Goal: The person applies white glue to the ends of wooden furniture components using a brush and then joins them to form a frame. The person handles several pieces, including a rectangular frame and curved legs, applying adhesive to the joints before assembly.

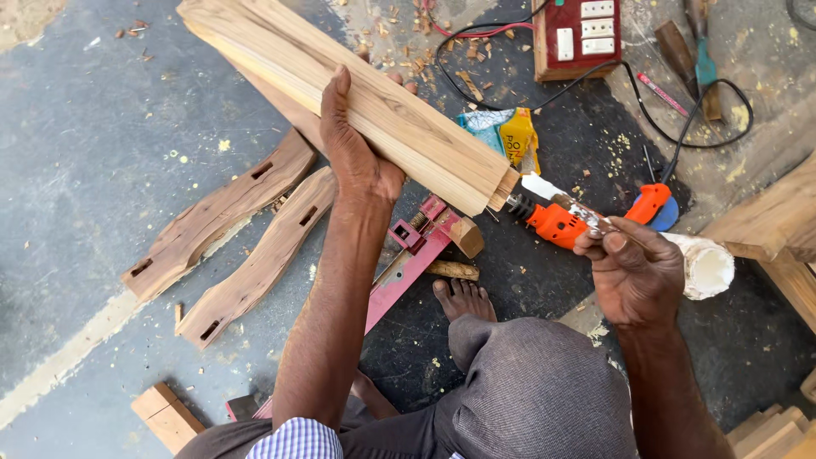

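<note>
My left hand grips a long pale wooden plank that slants from the top left down to the middle, with a short tenon at its lower end. My right hand holds a white plastic bottle with a long nozzle tip that touches the plank's tenon end. Under the nozzle lies an orange power drill on the floor. My bare foot rests by a pink metal clamp.
Two curved dark wooden pieces with slots lie at the left. A red switch board with black cables, a yellow packet, chisels and wood chips are at the top. Wooden parts stand at the right.
</note>
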A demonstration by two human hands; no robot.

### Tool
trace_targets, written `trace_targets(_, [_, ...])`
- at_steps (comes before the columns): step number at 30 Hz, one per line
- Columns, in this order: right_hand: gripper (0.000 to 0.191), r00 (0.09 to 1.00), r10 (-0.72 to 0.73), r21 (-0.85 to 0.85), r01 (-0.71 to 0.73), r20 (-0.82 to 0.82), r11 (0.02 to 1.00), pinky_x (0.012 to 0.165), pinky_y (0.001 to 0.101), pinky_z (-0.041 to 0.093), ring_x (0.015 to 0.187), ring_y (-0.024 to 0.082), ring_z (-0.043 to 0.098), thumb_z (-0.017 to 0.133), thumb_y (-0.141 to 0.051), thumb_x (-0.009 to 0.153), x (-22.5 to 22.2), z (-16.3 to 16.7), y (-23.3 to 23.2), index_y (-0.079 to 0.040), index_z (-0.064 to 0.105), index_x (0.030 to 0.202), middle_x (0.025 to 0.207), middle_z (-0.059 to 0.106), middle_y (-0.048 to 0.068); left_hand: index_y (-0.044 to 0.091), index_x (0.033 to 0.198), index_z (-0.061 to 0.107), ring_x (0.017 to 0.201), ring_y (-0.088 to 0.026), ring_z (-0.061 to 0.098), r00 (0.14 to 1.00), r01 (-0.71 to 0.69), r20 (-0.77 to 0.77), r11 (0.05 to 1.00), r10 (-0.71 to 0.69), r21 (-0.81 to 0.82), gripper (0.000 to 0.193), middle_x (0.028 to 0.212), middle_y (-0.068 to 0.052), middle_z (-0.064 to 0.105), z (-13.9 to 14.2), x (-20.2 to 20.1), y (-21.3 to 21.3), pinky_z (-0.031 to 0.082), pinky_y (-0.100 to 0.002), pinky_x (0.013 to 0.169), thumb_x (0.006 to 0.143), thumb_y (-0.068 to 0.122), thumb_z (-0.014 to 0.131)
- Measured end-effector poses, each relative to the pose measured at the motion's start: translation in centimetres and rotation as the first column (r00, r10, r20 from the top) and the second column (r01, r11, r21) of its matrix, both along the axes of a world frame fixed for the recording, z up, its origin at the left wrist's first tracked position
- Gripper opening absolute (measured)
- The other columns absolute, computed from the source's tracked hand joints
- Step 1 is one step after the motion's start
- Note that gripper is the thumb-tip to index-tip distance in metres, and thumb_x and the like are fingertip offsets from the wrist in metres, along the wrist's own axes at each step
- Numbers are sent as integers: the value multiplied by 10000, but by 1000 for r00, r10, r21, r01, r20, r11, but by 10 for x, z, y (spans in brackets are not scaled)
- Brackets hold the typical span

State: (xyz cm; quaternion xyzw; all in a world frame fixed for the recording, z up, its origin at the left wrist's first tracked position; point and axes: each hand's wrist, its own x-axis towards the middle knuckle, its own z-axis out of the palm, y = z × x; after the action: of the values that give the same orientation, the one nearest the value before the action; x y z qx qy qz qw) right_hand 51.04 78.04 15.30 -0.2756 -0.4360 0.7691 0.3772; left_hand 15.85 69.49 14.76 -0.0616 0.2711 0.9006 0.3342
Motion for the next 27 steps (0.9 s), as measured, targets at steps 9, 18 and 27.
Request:
trace_targets(9, [250,987,-64,249,25,150,968,970,439,632,1021,280,743,686,20,1010,-13,-4,-8,59,683,1256,1139,735,203,44,1297,567,971,-331,697,999,17,36,1000,-17,-12,586,1024,-213,663,-1,3,2,612,-503,935,865,407,722])
trace_targets(18, [155,920,-197,815,-183,340,550,895,328,662,1074,220,758,758,-72,973,5,-4,-15,-80,723,1123,1168,746,108,25,1296,590,967,-326,693,996,16,86,998,-10,-68,636,1021,-234,662,-5,5,8,608,-509,911,824,426,739])
trace_targets(27, [195,940,-97,739,-191,328,647,874,329,680,1023,209,777,752,-62,953,14,-6,-17,-122,737,1138,1111,767,118,4,1344,531,1041,-378,685,992,-7,121,995,19,-97,750,1082,-239,635,-12,3,9,613,-553,937,793,448,779])
